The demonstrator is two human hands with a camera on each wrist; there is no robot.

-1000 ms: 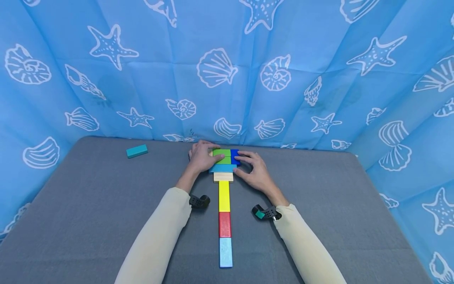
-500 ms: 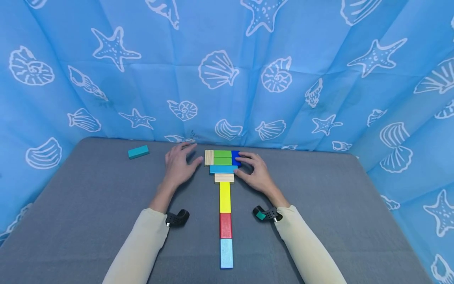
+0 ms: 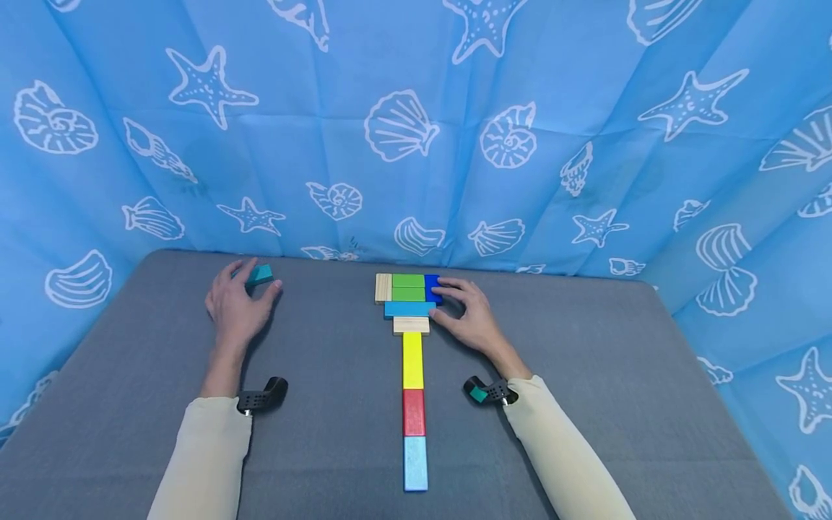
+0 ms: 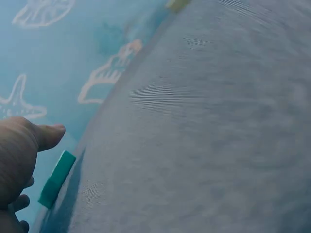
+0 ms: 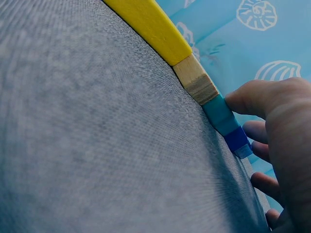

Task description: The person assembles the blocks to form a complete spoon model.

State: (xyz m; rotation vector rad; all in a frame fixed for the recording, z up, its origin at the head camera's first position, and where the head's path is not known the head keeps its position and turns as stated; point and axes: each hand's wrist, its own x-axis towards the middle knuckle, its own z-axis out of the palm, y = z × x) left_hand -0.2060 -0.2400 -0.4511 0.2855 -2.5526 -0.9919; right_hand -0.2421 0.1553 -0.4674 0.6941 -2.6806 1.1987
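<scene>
My left hand (image 3: pixel 237 307) is over a teal block (image 3: pixel 262 274) at the table's far left, thumb and fingers spread around it. In the left wrist view the thumb stands apart from the teal block (image 4: pixel 57 179). My right hand (image 3: pixel 469 318) rests at the right side of a block arrangement, fingertips on the dark blue block (image 3: pixel 431 289) and thumb at the end of the blue block (image 3: pixel 406 310). Left of the dark blue block lie two green blocks (image 3: pixel 408 281) and an upright-set natural wood block (image 3: pixel 383 288). Below the blue block is another wood block (image 3: pixel 411 326).
A column runs toward me: a yellow block (image 3: pixel 412 361), a red block (image 3: pixel 413 412) and a light blue block (image 3: pixel 415 464). All lie on a grey cloth-covered table (image 3: pixel 325 448). A blue curtain (image 3: pixel 416 195) with shell prints hangs behind the far edge.
My left hand has left the wood and green blocks and moved left to the teal block. My right hand has stayed at the dark blue block.
</scene>
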